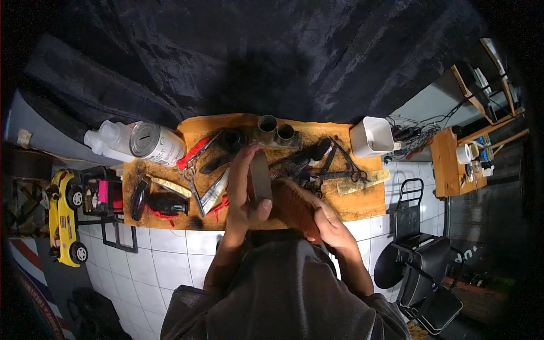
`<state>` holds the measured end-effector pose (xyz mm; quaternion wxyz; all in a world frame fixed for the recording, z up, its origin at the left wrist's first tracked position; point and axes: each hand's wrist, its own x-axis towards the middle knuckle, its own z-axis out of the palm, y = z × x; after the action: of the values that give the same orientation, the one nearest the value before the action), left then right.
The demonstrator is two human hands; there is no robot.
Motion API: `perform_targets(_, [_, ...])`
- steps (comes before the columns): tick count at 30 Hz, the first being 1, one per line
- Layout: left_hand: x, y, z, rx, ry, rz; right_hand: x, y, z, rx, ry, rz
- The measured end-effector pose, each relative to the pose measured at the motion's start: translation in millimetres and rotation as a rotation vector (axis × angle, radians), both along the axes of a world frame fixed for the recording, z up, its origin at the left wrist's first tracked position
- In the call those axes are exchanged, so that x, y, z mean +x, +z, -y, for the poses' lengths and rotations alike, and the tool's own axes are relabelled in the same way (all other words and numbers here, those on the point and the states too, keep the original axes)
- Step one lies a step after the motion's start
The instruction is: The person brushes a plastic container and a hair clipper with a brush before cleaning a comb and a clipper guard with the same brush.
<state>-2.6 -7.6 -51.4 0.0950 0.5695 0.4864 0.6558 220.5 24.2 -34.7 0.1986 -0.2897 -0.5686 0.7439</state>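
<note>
My left hand [242, 190] is closed along a flat, grey, bar-shaped piece [260, 174], its thumb across the lower end. A brown bristle brush [296, 208] is gripped by my right hand [334, 228], fingers on its right end. The brush lies right beside the grey bar, both over the front part of the wooden table [192, 222]. Beyond them lie a black comb [286, 167] and several pairs of scissors [354, 173]. Two metal cups [267, 124] stand behind my left fingertips.
Black hair clippers [167, 203] and red-handled tools [198, 152] lie left on the table. A large can [156, 144] stands at the back left, a white bin [372, 137] at the back right. A yellow comb [362, 182] lies right; a black chair [425, 269] stands on the floor.
</note>
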Motion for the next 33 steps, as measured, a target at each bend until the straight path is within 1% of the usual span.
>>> perform_targets(2, [3.4,-11.4,-2.0,0.078,-0.035,-0.035,-10.9,20.4,-0.2,-0.003,-0.013,0.010])
perform_targets(3, [5.9,-8.0,-3.9,0.118,-0.053,-0.055,-16.3,26.4,-1.8,-0.004,-0.019,0.014])
perform_targets(4, [8.3,4.2,1.0,0.080,-0.062,-0.112,-18.0,22.3,-3.5,0.000,-0.022,0.029])
perform_targets(6, [9.4,4.1,2.3,0.099,-0.096,-0.149,-20.5,11.1,-6.1,0.007,-0.029,0.060])
perform_targets(9, [4.6,5.8,3.3,0.098,-0.116,-0.228,-17.4,16.3,-9.9,0.020,-0.073,0.134])
perform_targets(10, [1.1,7.7,3.2,0.094,-0.116,-0.259,-16.2,15.7,-10.1,0.160,-0.055,0.161])
perform_targets(12, [-4.3,16.2,4.6,0.034,-0.073,-0.239,-13.7,14.6,-9.2,0.441,-0.019,0.213])
perform_targets(13, [-5.9,18.7,3.9,0.006,-0.052,-0.229,-12.0,17.8,-7.3,0.442,0.035,0.235])
perform_targets(14, [-6.2,11.3,0.7,0.050,-0.037,-0.171,-10.3,24.8,-4.7,0.444,0.091,0.255])
perform_targets(16, [-8.6,9.1,-1.3,0.077,-0.058,-0.172,-9.6,32.5,-3.6,0.424,0.169,0.312])
perform_targets(19, [-7.7,13.4,1.2,0.086,-0.105,-0.215,-10.1,15.4,-7.4,0.373,-0.025,0.201])
perform_targets(22, [-4.5,10.4,2.4,0.080,-0.146,-0.225,-17.7,12.4,-13.8,0.358,-0.092,0.016])
perform_targets(25, [-8.3,9.2,4.0,0.060,-0.108,-0.224,-11.4,32.9,-13.5,0.320,0.012,0.156])
perform_targets(28, [-14.6,8.3,3.9,0.049,-0.075,-0.212,-3.6,31.7,-12.2,0.401,0.084,0.211])
perform_targets(31, [-14.3,7.8,3.0,0.064,-0.066,-0.183,-4.0,39.3,-14.6,0.405,0.127,0.181])
perform_targets(33, [-13.4,7.4,3.8,0.062,-0.101,-0.156,-6.2,26.7,-15.4,0.302,0.032,0.117])
